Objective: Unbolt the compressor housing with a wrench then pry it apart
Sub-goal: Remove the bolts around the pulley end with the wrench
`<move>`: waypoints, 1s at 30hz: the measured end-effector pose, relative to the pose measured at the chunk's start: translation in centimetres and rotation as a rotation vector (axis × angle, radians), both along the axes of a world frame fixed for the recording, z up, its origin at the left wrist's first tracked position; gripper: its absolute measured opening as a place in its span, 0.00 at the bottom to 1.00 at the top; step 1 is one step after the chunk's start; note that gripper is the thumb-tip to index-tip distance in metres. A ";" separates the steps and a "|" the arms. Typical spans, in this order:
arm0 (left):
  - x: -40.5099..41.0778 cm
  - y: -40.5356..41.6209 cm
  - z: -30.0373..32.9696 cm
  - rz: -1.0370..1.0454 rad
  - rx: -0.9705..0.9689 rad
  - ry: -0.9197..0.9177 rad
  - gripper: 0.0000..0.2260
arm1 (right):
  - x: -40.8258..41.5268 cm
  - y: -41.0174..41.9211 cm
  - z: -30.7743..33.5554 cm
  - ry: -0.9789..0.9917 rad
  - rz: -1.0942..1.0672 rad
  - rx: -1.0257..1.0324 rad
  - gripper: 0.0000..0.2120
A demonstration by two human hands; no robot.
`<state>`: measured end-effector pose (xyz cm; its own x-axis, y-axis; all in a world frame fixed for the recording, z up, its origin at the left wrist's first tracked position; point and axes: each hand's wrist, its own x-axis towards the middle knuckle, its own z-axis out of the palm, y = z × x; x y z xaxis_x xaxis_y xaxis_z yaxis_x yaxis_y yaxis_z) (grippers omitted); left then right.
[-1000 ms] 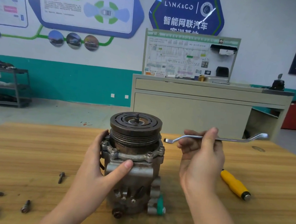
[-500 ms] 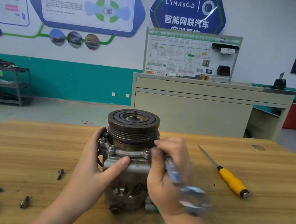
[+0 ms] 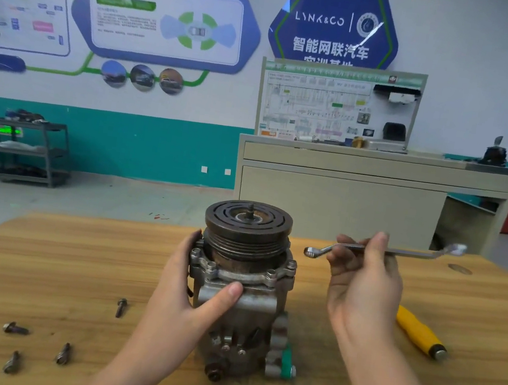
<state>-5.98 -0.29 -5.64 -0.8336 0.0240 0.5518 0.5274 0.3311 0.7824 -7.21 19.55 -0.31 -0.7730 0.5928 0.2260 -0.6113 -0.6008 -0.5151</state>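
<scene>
The right hand has lifted off the compressor, now pinching the ring wrench level in the air beside the pulley. The left hand still grips the housing, upright mid-table.

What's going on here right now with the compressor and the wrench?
A person is steadying the compressor, which stands upright on the wooden table, with the left hand wrapped round its housing. The right hand holds the wrench in the air beside the pulley, not on any bolt. Four loose bolts lie on the table to the left, and a yellow-handled screwdriver lies to the right.
</scene>
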 end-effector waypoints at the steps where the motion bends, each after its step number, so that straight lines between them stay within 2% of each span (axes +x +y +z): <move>1: 0.0 0.0 0.0 0.003 -0.007 0.007 0.42 | 0.3 -0.3 -0.1 0.007 -0.084 0.086 0.12; 7: -0.1 -0.1 -0.2 -0.011 -0.004 0.009 0.39 | 1.8 -2.2 -1.0 0.188 -0.388 0.566 0.08; 9: -0.1 -0.1 -0.2 -0.004 -0.008 0.011 0.38 | 2.2 -2.5 -1.5 0.328 -0.501 0.797 0.08; 12: 0.0 0.0 -0.1 0.003 -0.024 0.026 0.37 | 2.1 -2.8 -2.5 0.549 -0.765 1.234 0.13; 13: 0.0 0.1 -0.1 0.000 -0.025 0.023 0.37 | 2.0 -3.0 -2.7 0.581 -0.820 1.275 0.13; 14: 0.0 0.0 -0.1 -0.002 -0.023 0.019 0.38 | 1.9 -3.2 -2.9 0.581 -0.812 1.231 0.13; 16: 0.1 0.1 -0.1 0.000 -0.015 0.008 0.40 | 1.8 -3.4 -2.7 0.475 -0.619 0.893 0.12; 18: 0.1 0.1 -0.1 -0.009 -0.006 0.005 0.40 | 1.2 -2.8 -2.0 0.205 -0.377 0.447 0.14; 19: 0.2 0.1 -0.1 -0.011 -0.003 0.002 0.40 | 0.7 -2.1 -1.6 0.071 -0.195 0.286 0.16; 21: 0.2 0.1 -0.2 -0.005 -0.001 -0.002 0.41 | -0.5 -0.7 -0.8 -0.102 0.177 0.112 0.15; 23: 0.1 0.1 -0.3 -0.003 -0.002 -0.004 0.41 | -0.9 0.1 -0.3 -0.101 0.346 -0.013 0.13; 25: 0.1 0.1 -0.2 -0.009 0.002 -0.009 0.39 | -0.9 0.6 -0.1 0.014 0.312 -0.122 0.12; 26: 0.0 0.1 -0.2 -0.015 0.006 -0.007 0.38 | -0.6 0.7 -0.1 0.048 0.240 -0.105 0.12; 30: 0.2 0.1 0.0 -0.017 -0.002 -0.009 0.31 | 0.5 0.0 -0.1 0.080 -0.099 0.237 0.11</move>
<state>-5.74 -0.15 -5.60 -0.8381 0.0389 0.5442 0.5257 0.3240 0.7865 -6.72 19.59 -0.41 -0.6876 0.5879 0.4262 -0.7060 -0.4039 -0.5818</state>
